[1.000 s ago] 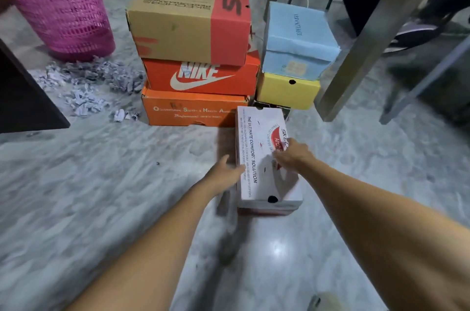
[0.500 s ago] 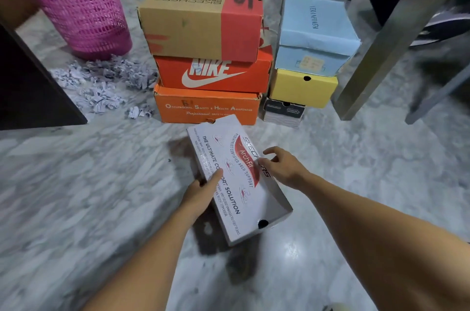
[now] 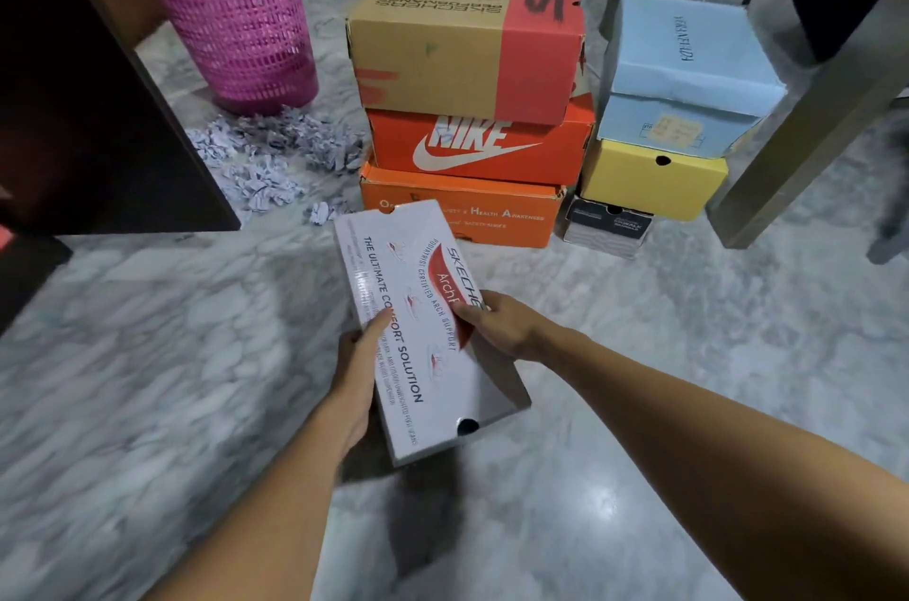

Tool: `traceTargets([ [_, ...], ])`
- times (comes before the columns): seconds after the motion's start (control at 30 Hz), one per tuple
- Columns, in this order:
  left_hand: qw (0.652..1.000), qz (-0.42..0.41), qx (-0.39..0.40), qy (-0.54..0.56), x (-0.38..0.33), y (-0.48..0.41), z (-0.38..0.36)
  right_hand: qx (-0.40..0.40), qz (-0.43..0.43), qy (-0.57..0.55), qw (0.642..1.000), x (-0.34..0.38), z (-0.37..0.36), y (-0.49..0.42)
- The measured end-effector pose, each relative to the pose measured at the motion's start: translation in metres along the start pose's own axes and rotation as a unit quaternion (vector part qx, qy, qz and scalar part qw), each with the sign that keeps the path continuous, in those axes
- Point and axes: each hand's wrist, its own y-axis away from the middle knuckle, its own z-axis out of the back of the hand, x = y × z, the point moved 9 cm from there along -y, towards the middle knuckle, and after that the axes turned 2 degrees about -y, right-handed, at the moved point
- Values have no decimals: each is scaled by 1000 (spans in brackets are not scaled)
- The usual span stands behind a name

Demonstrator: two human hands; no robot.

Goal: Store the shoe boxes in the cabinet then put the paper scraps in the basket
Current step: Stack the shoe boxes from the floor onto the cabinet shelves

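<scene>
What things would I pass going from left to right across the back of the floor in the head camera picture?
pink basket → tan Skechers box → light blue box

Fingers of left hand (image 3: 356, 381) out of sight under white box (image 3: 427, 369)

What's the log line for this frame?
phase: box pickup; left hand: holds white shoe box; right hand: holds it; paper scraps: on floor
</scene>
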Motion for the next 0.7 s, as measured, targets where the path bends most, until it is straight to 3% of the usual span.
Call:
traceTargets([
  [0.17, 992, -5, -87, 87, -11, 9, 59, 7, 74, 38, 997, 70, -26, -19],
  [0.37, 986, -40, -133, 92, -64, 25, 129, 58, 154, 15, 986, 162, -62, -27],
  [0.7, 981, -44, -169, -81, -172, 62, 282, 171, 258, -8, 951, 258, -149, 11],
])
